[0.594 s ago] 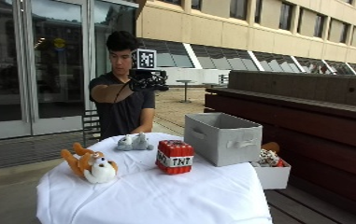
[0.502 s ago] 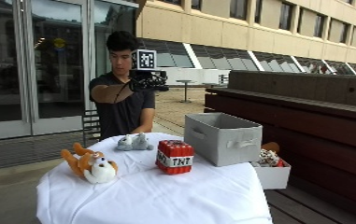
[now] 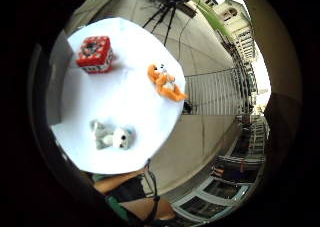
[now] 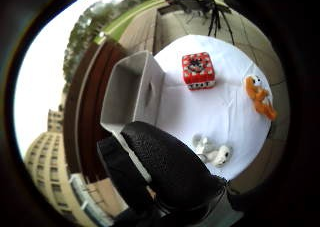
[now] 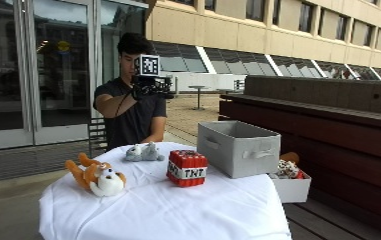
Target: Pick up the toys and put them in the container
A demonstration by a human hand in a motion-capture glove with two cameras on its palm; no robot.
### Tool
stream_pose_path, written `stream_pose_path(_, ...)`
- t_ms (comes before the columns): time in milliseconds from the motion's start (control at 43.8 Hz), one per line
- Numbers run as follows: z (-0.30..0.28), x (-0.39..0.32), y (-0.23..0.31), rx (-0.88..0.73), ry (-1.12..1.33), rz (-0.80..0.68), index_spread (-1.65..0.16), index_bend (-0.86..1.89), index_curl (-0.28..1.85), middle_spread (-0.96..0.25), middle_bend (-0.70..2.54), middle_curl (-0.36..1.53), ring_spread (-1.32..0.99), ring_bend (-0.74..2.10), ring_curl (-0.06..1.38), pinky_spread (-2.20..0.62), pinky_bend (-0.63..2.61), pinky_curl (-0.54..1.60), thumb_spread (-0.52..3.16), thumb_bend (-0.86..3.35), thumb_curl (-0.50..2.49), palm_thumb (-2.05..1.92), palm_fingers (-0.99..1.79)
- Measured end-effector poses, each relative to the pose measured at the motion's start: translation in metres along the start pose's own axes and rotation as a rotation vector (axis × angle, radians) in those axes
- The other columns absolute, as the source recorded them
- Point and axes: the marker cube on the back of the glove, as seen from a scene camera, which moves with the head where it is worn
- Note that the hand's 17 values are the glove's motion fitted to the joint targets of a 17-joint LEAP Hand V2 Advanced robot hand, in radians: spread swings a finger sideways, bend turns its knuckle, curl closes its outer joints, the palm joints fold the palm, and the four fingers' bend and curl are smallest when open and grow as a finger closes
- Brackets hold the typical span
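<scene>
Your gloved right hand (image 5: 143, 91) is raised at chest height above the far edge of the table (image 5: 177, 210), holding nothing; whether its fingers are spread or curled cannot be told. The grey plush (image 5: 143, 152) lies at the far edge, the orange-and-white plush (image 5: 97, 176) at the left edge, the red TNT block (image 5: 187, 168) near the middle. The grey container (image 5: 240, 148) stands at the right edge.

Soft, even daylight, faint shadows; palm views strongly bowed, dark-rimmed, with washed-out sky glare.
</scene>
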Motion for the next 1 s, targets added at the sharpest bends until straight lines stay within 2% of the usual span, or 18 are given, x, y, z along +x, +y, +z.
stream_pose_path(251, 0.038, 0.004, 0.072, -0.136, 0.021, 0.287, -0.20, 0.16, 0.24, -0.06, 0.19, 0.26, -0.30, 0.20, 0.18, -0.14, 0.57, 0.28, 0.99, -0.12, 0.02, -0.19, -0.06)
stream_pose_path(388, 0.119, 0.028, 0.092, -0.028, 0.007, 0.024, -0.22, 0.14, 0.25, -0.07, 0.19, 0.28, -0.31, 0.20, 0.20, -0.09, 0.58, 0.30, 0.99, -0.12, 0.03, -0.19, -0.05)
stream_pose_path(434, 0.142, 0.032, 0.094, -0.038, -0.007, -0.017, -0.23, 0.13, 0.25, -0.08, 0.19, 0.29, -0.31, 0.19, 0.20, -0.07, 0.61, 0.31, 0.98, -0.12, 0.03, -0.19, -0.04)
stream_pose_path(594, 0.214, 0.031, 0.117, -0.176, -0.082, 0.007, -0.27, 0.09, 0.22, -0.10, 0.16, 0.29, -0.25, 0.19, 0.22, -0.01, 0.81, 0.36, 0.98, -0.10, 0.05, -0.15, -0.06)
stream_pose_path(753, 0.238, 0.023, 0.139, -0.179, -0.131, -0.008, -0.30, 0.16, 0.23, -0.11, 0.17, 0.29, -0.21, 0.35, 0.25, 0.01, 0.98, 0.39, 1.03, -0.04, 0.08, -0.05, 0.25)
stream_pose_path(776, 0.237, 0.021, 0.142, -0.187, -0.127, -0.008, -0.31, 0.12, 0.22, -0.12, 0.16, 0.29, -0.20, 0.28, 0.23, 0.02, 0.96, 0.38, 1.02, -0.08, 0.08, -0.11, 0.07)
stream_pose_path(799, 0.237, 0.020, 0.145, -0.195, -0.119, -0.010, -0.31, 0.19, 0.26, -0.11, 0.18, 0.30, -0.20, 0.39, 0.29, 0.01, 1.00, 0.42, 1.05, -0.03, 0.09, -0.02, 0.26)
stream_pose_path(868, 0.237, 0.017, 0.153, -0.192, -0.089, -0.038, -0.31, 0.19, 0.25, -0.11, 0.18, 0.30, -0.19, 0.41, 0.28, 0.01, 1.02, 0.41, 1.08, 0.00, 0.12, 0.03, 0.29)
stream_pose_path(936, 0.233, 0.016, 0.157, -0.179, -0.074, -0.055, -0.32, 0.26, 0.28, -0.10, 0.19, 0.30, -0.18, 0.40, 0.28, -0.03, 1.02, 0.40, 1.17, 0.14, 0.17, 0.25, 0.40)
stream_pose_path(1005, 0.224, 0.010, 0.161, -0.178, -0.074, -0.065, -0.31, 0.22, 0.27, -0.12, 0.17, 0.29, -0.25, 0.63, 0.32, -0.19, 1.03, 0.38, 1.23, 0.27, 0.25, 0.48, 0.76)
